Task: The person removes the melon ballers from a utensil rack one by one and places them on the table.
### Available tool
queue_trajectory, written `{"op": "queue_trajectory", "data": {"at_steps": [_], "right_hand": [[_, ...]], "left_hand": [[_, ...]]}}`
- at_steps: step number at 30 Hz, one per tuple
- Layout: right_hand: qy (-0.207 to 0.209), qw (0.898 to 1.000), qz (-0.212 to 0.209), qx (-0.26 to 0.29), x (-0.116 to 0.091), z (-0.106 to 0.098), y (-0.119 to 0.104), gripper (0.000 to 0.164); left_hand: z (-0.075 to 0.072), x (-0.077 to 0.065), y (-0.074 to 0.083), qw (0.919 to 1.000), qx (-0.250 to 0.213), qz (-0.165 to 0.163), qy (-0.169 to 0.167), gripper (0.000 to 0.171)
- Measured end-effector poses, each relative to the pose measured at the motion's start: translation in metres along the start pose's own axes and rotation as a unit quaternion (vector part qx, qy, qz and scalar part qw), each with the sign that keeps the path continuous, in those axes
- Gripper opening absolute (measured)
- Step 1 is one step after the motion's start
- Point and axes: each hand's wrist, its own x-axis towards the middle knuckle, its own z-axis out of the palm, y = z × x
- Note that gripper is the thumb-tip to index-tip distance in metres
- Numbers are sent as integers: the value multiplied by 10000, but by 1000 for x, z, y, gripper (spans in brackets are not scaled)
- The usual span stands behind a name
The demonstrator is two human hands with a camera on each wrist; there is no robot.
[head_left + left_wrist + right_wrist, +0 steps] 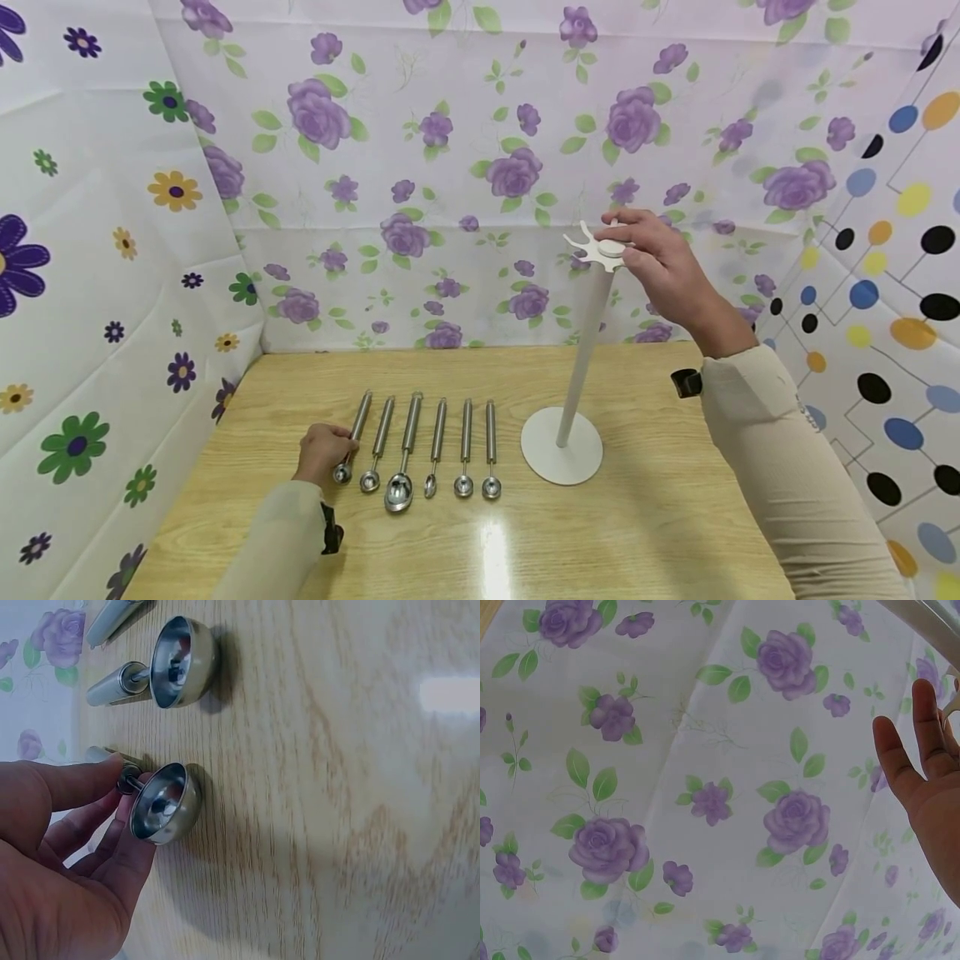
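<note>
My left hand (321, 452) is at the left end of a row of steel scoops on the wooden table. Its thumb and fingers pinch the leftmost melon baller (342, 473) near the neck; in the left wrist view, the round bowl (166, 806) faces up close over the wood. At the right, a tall white stand (586, 358) rises from a round base and carries curved hooks at its top. My right hand (666, 268) holds the knob up there between thumb and fingers. Only part of that hand (937, 787) shows in the right wrist view.
Several more scoops lie side by side, handles pointing away, including a larger oval-bowled one (399, 492) and a narrow one (431, 485). The stand's base (540, 458) sits right of the row. Flowered cloth (405, 275) hangs behind the table (555, 542), with patterned cloths at both sides.
</note>
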Motion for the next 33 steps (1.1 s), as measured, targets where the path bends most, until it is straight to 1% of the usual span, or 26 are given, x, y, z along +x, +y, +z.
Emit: {"op": "queue_trajectory", "data": {"at_steps": [5, 10, 19, 28, 33], "right_hand": [[-30, 10000, -9, -41, 1, 0, 0, 43], [-54, 9999, -48, -69, 2, 1, 1, 39], [-49, 9999, -101, -6, 4, 3, 3, 36], [-181, 9991, 117, -371, 4, 0, 0, 35], [-281, 9984, 115, -484, 2, -4, 1, 35]], "left_hand": [[0, -4, 2, 10000, 21, -60, 16, 23], [0, -5, -1, 9999, -49, -121, -5, 27], [-2, -5, -5, 10000, -21, -88, -18, 25], [-4, -7, -9, 9999, -120, -62, 12, 26], [-6, -5, -14, 9998, -133, 71, -163, 31]]}}
